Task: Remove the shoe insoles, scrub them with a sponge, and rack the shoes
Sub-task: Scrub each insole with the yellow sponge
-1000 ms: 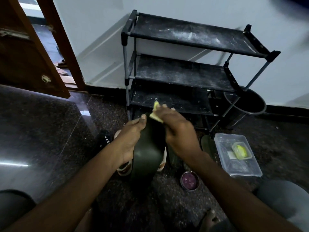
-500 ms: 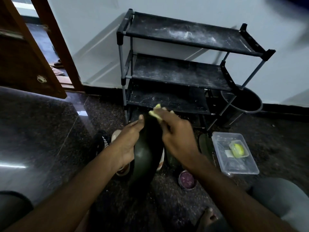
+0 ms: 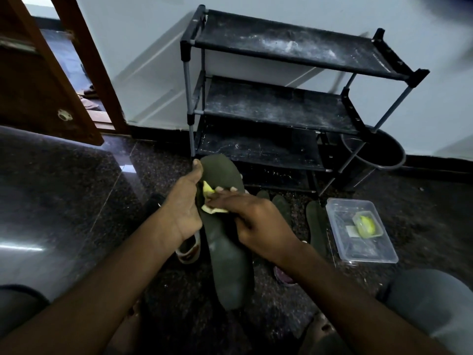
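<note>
Dark green foam, the insole (image 3: 227, 257) stands nearly on end in the near middle of the scene, toe end up, just in front of the shoe rack (image 3: 276, 108). The left hand (image 3: 184, 206) grips its left edge, thumb up by the toe. The right hand (image 3: 256, 221) holds a yellow sponge (image 3: 208, 190) and presses it against the insole's upper half, so the scrubbing step appears to be in hand.

Removal looks largely done. Several more insoles (image 3: 317, 226) lie on the floor to the right, between the held one and a clear plastic container (image 3: 368, 260). Whether those have been scrubbed I cannot tell.

Racking is not yet begun: all three dusty shelves hold no shoes. A light-soled shoe (image 3: 188, 251) sits on the floor under the left wrist.
</note>
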